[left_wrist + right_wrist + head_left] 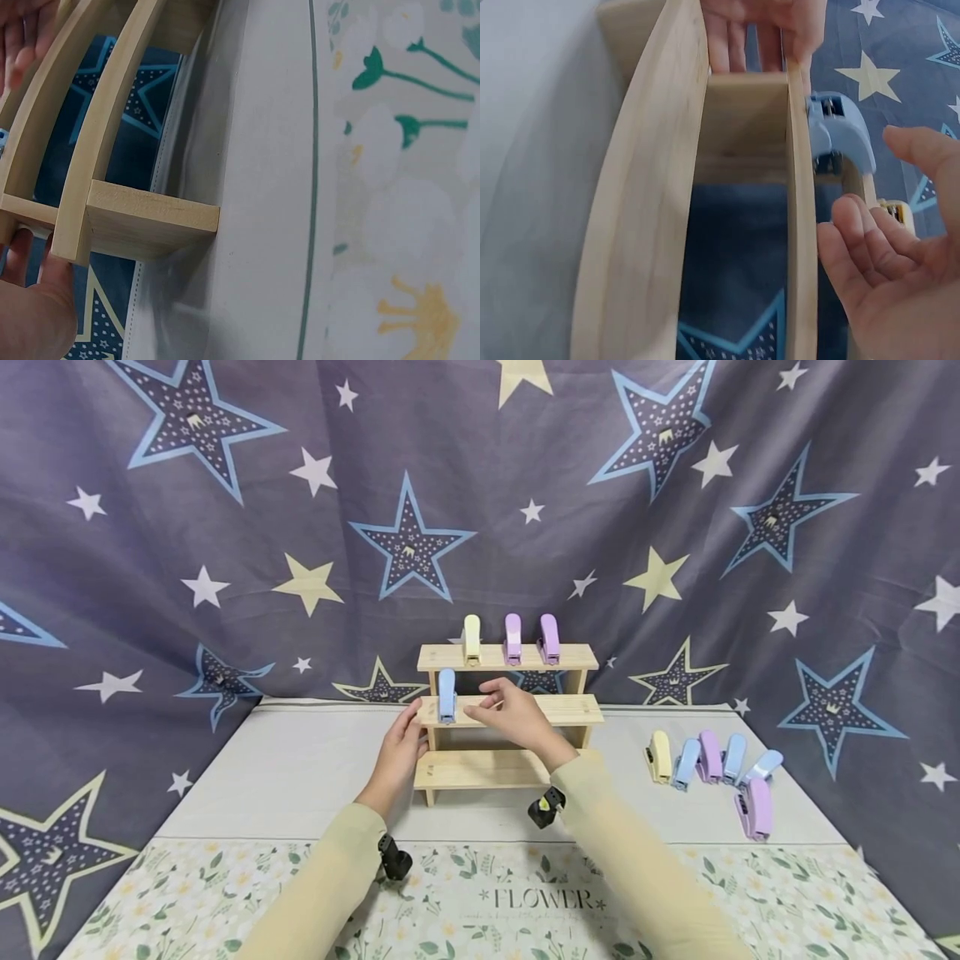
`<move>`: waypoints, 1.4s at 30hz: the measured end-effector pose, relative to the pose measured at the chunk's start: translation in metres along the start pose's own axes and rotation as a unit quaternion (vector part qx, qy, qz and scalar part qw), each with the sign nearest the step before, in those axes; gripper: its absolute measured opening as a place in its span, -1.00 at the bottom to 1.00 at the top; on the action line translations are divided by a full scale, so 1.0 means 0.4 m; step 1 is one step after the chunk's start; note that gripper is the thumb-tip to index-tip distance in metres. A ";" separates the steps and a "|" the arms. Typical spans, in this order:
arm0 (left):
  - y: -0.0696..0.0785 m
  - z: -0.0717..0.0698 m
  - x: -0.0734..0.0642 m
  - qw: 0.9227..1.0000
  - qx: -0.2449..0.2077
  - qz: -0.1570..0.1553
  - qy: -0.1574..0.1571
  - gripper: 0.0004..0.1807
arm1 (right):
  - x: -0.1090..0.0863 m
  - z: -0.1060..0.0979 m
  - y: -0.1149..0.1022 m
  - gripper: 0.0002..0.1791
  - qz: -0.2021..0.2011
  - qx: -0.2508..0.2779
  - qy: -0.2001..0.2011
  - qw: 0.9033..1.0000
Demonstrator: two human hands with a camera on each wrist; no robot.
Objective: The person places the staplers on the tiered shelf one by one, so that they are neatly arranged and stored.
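Note:
A light blue stapler (447, 696) stands upright near the left end of the middle step of a three-step wooden display stand (495, 768). My left hand (399, 758) grips that step's left end, its fingers partly hidden behind the wood in the left wrist view. Just right of the blue stapler, my right hand (513, 717) hovers with thumb and fingers apart and nothing between them. In the right wrist view a gap shows between this hand (900, 255) and the blue stapler (844, 131). On the top step are a pale yellow stapler (472, 639) and two purple staplers (512, 639).
Several more staplers lie on the table at the right, among them a yellow one (660, 757), blue ones (686, 764) and a purple one (757, 808) nearer the front. A floral mat (465, 902) covers the table's front part. Behind the stand hangs a star-patterned curtain (480, 477).

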State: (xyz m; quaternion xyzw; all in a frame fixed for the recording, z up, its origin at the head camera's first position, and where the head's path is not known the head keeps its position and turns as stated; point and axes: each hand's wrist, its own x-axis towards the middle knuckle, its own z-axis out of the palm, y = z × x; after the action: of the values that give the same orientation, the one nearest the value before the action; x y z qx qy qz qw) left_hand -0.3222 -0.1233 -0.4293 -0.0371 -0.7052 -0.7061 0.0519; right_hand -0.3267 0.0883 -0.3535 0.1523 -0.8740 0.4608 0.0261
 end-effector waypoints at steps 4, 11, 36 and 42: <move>0.000 -0.002 0.000 1.000 -0.002 -0.004 0.000 -0.48 | -0.019 -0.035 0.018 -0.43 -0.008 -0.013 -0.015 1.000; 0.000 0.000 0.002 1.000 0.007 -0.005 0.002 -0.48 | -0.056 -0.096 0.064 -0.41 -0.011 -0.021 -0.013 1.000; 0.003 0.003 -0.001 1.000 0.002 -0.008 0.000 -0.48 | -0.204 -0.301 0.234 -0.48 0.011 -0.100 0.026 0.995; 0.004 0.003 -0.004 1.000 0.004 -0.011 0.003 -0.48 | -0.245 -0.360 0.270 -0.45 0.037 -0.123 0.038 0.991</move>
State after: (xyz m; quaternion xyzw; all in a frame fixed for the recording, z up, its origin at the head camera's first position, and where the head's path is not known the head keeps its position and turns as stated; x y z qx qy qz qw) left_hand -0.3203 -0.1222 -0.4278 -0.0270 -0.7086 -0.7036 0.0462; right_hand -0.2784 0.2863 -0.3753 0.0973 -0.9276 0.3556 0.0611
